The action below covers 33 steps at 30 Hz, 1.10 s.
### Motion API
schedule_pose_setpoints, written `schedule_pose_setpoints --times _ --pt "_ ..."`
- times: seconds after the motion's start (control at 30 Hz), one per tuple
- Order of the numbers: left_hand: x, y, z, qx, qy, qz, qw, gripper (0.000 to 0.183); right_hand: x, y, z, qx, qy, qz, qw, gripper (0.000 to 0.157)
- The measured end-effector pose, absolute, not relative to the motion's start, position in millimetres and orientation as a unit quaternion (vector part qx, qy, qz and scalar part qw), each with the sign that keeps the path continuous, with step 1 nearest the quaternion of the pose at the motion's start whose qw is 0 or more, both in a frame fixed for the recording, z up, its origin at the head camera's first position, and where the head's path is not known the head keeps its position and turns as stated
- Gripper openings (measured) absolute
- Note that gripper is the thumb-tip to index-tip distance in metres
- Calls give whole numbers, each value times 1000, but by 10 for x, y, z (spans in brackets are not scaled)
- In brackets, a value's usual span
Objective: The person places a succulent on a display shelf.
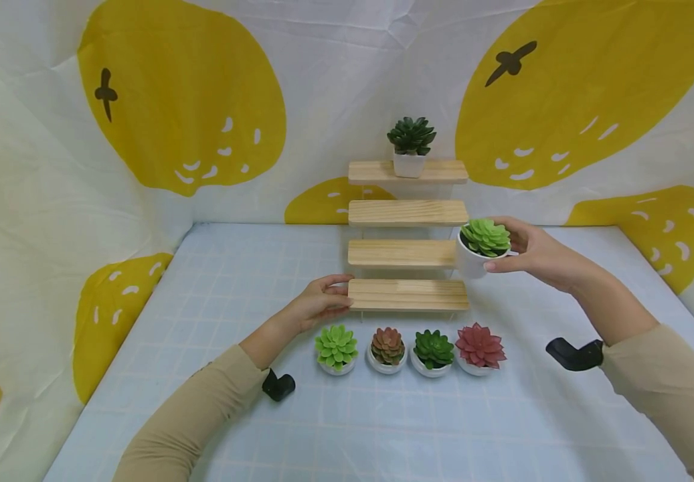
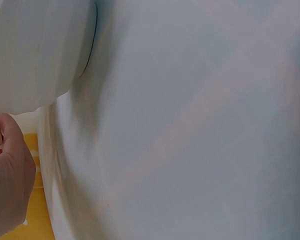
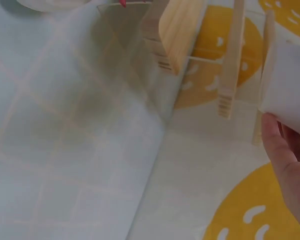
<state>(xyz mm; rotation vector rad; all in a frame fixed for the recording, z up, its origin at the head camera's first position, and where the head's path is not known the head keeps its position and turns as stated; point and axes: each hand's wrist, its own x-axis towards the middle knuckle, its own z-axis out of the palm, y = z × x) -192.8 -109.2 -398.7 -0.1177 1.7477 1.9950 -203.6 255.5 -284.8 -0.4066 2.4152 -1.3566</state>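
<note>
Your right grip [image 1: 533,257] holds the potted succulent [image 1: 484,246] at the rack's [image 1: 403,253] right edge; your left grip [image 1: 321,301] clasps the lowest plank [image 1: 408,294].

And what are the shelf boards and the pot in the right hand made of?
The shelf boards look like smooth wood: grain lines show. The white pot seems smooth, matte ceramic or plastic; its plain surface doesn't settle which.

It's a draped-off spot here, home or studio I can't tell: yellow-patterned sheeting [image 1: 340,87] surrounds the pale checked counter [image 1: 250,268] on three sides.
</note>
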Motion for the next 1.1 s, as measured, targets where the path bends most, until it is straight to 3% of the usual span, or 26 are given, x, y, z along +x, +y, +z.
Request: schedule_pose_setpoints --times 1.1 --pt "-1935 -1099 -3977 -42 640 727 245 56 -2440 1863 -2672 -178 798 -552 166 71"
